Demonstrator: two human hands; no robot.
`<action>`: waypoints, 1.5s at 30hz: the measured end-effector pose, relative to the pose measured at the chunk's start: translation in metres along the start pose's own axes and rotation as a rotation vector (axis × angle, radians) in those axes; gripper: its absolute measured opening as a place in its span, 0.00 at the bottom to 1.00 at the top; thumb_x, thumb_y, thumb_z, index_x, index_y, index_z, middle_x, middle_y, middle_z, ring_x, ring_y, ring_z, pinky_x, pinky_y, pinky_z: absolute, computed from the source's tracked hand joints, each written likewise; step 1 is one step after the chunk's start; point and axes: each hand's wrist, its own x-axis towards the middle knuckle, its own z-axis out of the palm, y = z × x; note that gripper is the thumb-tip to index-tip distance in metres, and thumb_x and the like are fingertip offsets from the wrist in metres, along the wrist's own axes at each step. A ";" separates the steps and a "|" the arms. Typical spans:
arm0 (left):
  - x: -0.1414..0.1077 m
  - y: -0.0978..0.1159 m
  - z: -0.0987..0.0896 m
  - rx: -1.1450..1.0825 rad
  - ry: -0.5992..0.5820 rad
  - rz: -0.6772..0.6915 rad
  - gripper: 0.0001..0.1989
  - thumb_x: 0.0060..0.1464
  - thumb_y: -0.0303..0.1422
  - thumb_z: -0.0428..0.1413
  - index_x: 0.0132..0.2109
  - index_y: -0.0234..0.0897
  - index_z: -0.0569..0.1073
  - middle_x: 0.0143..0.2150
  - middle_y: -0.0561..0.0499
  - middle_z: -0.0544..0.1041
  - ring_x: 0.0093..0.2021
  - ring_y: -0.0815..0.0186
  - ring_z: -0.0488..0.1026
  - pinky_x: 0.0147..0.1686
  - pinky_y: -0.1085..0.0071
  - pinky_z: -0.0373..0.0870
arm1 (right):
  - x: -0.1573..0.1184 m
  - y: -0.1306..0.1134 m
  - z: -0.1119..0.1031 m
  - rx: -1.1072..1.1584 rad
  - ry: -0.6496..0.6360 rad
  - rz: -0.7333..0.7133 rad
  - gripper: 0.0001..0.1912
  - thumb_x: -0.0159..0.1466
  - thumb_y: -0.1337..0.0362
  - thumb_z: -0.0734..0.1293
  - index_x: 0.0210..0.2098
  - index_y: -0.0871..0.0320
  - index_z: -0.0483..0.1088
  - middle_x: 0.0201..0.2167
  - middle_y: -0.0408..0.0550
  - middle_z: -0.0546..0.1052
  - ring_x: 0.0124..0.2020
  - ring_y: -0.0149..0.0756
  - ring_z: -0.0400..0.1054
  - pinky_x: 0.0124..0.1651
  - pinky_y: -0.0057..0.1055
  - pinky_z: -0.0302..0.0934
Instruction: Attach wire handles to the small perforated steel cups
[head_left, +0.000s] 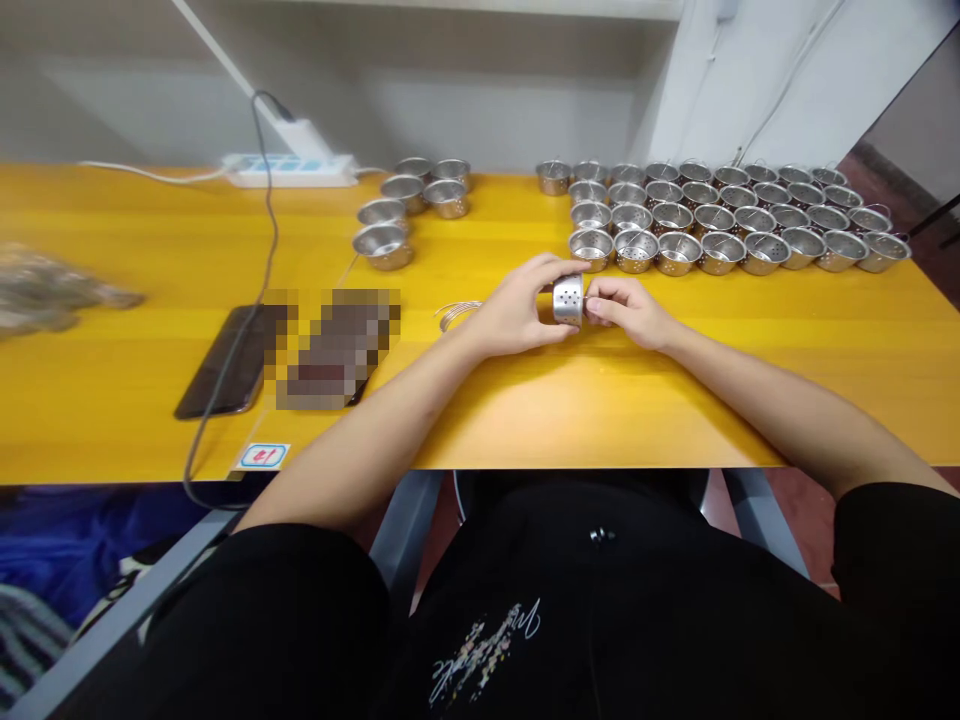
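A small perforated steel strainer cup (pixel 568 299) is held tipped on its side above the yellow table. My left hand (pixel 517 308) grips it, thumb below and fingers above. At the cup's right side, the fingers of my right hand (pixel 624 308) are pinched together; whatever lies between them is too small to make out. Several thin, curved metal wires (pixel 454 314) lie on the table, partly hidden behind my left hand. Beyond my hands, several rows of similar strainer cups (pixel 722 254) stand upright, many with thin wire across their tops.
Another group of steel cups (pixel 383 246) stands at the back, left of centre. Two dark phones, one (pixel 219 362) crossed by a grey cable (pixel 271 215), lie on the left. A power strip (pixel 292 172) sits along the back edge. Blurred plastic bags (pixel 52 290) lie far left.
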 end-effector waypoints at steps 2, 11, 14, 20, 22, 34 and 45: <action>0.001 -0.010 -0.001 0.063 0.114 -0.075 0.42 0.56 0.51 0.75 0.73 0.42 0.77 0.67 0.40 0.82 0.68 0.39 0.76 0.74 0.40 0.75 | 0.000 0.003 0.003 0.021 0.106 0.011 0.28 0.73 0.35 0.78 0.48 0.55 0.76 0.37 0.43 0.79 0.31 0.32 0.66 0.35 0.31 0.60; 0.087 -0.127 -0.020 0.130 0.306 -0.621 0.36 0.43 0.43 0.82 0.55 0.42 0.76 0.56 0.39 0.83 0.66 0.38 0.79 0.70 0.38 0.74 | -0.003 0.009 0.009 -0.134 0.033 0.048 0.15 0.73 0.54 0.74 0.52 0.59 0.81 0.47 0.53 0.88 0.34 0.34 0.73 0.41 0.33 0.68; 0.127 -0.151 -0.018 0.079 0.337 -0.593 0.48 0.47 0.54 0.82 0.65 0.34 0.74 0.64 0.33 0.83 0.75 0.42 0.73 0.74 0.39 0.65 | -0.003 0.007 0.010 -0.183 0.028 0.070 0.14 0.73 0.55 0.73 0.47 0.60 0.83 0.41 0.52 0.87 0.33 0.35 0.72 0.40 0.33 0.65; 0.171 -0.148 -0.001 0.003 0.393 -0.737 0.58 0.56 0.74 0.71 0.73 0.30 0.71 0.73 0.26 0.81 0.83 0.49 0.69 0.71 0.46 0.62 | -0.002 0.004 0.011 -0.197 0.028 0.074 0.14 0.71 0.56 0.72 0.45 0.60 0.84 0.38 0.50 0.87 0.33 0.34 0.70 0.41 0.33 0.63; 0.175 -0.140 0.003 0.031 0.384 -0.787 0.59 0.54 0.64 0.77 0.77 0.30 0.67 0.78 0.24 0.76 0.82 0.44 0.71 0.72 0.46 0.65 | -0.002 0.004 0.011 -0.196 0.023 0.069 0.14 0.71 0.56 0.73 0.45 0.60 0.85 0.38 0.50 0.87 0.34 0.35 0.72 0.41 0.33 0.63; 0.067 -0.119 -0.169 0.533 0.281 -0.769 0.53 0.54 0.69 0.73 0.64 0.23 0.79 0.66 0.34 0.84 0.76 0.40 0.72 0.76 0.42 0.64 | -0.003 0.000 0.012 -0.128 0.043 0.113 0.12 0.68 0.57 0.74 0.43 0.60 0.85 0.36 0.50 0.89 0.33 0.36 0.76 0.39 0.33 0.66; -0.030 -0.119 -0.155 0.524 0.237 -0.981 0.43 0.31 0.66 0.81 0.40 0.39 0.73 0.45 0.40 0.86 0.66 0.27 0.80 0.66 0.37 0.74 | -0.005 -0.003 0.014 -0.180 0.029 0.132 0.14 0.70 0.56 0.74 0.45 0.60 0.86 0.35 0.50 0.88 0.32 0.36 0.75 0.39 0.34 0.66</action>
